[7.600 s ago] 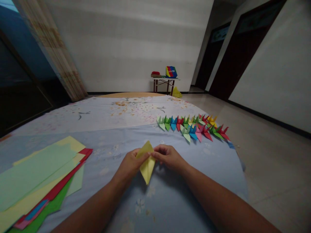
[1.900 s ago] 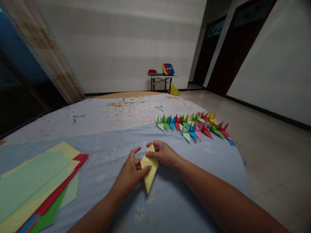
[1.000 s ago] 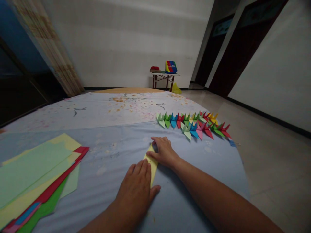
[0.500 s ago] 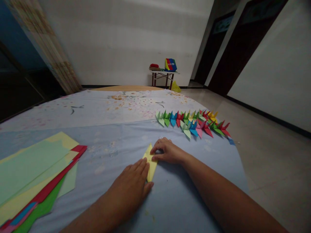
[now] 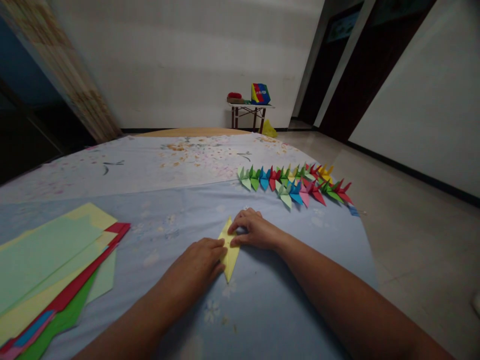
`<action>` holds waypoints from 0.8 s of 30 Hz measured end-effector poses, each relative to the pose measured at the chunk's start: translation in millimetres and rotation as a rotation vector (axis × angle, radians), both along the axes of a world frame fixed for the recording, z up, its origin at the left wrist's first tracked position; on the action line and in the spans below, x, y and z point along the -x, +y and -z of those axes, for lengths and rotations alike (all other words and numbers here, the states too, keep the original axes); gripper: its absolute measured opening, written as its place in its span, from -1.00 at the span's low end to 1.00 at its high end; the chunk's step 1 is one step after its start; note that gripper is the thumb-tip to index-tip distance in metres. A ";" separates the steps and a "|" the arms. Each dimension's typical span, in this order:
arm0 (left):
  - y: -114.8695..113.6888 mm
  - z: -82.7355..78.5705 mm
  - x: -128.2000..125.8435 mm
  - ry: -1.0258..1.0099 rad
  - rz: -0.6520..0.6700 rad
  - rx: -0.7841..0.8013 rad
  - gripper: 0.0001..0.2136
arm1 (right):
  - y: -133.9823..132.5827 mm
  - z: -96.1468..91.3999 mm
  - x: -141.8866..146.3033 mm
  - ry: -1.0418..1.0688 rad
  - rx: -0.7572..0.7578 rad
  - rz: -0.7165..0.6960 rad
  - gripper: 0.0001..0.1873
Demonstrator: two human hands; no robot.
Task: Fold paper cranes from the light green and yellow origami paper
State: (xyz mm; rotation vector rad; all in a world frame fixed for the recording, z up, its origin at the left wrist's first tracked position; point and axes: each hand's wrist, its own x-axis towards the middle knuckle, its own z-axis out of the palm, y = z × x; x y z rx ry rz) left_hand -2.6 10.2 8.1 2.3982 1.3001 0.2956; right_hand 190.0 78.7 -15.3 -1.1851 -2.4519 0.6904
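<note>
A yellow folded paper [image 5: 230, 256], shaped like a narrow diamond, lies on the blue part of the tablecloth with one point toward me. My left hand [image 5: 203, 259] holds its left edge, fingertips on top and thumb lower down beside the edge. On the opposite side, my right hand [image 5: 255, 229] has its thumb and forefinger on the right edge, the other fingers curled. What lies beneath the fingertips is hidden. Beyond my right hand stand rows of folded paper cranes [image 5: 285, 195] in green, blue, red, pink and yellow.
At the left lies a stack of coloured paper sheets [image 5: 48, 255], pale green and yellow on top, with red, green, blue and pink below. The flowered tablecloth [image 5: 150, 160] covers the round table. A small stand [image 5: 250, 106] with a colourful box [image 5: 260, 94] is by the far wall.
My left hand has drawn back from lying flat across the paper to its left edge, uncovering the lower point. My right hand keeps its place on the right edge. The view shifts slightly.
</note>
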 end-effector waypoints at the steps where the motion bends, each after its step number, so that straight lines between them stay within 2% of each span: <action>1: -0.1 0.1 0.5 -0.005 -0.001 -0.004 -0.78 | -0.5 -1.1 0.4 -0.005 0.004 0.005 -0.71; 14: 0.9 12.6 7.5 0.018 0.001 -0.066 -0.70 | -2.2 -2.4 0.7 -0.034 -0.002 0.003 -0.68; 24: -5.7 1.5 -2.7 0.201 -0.062 0.000 -0.59 | -3.6 0.5 1.3 -0.046 -0.049 -0.002 -0.47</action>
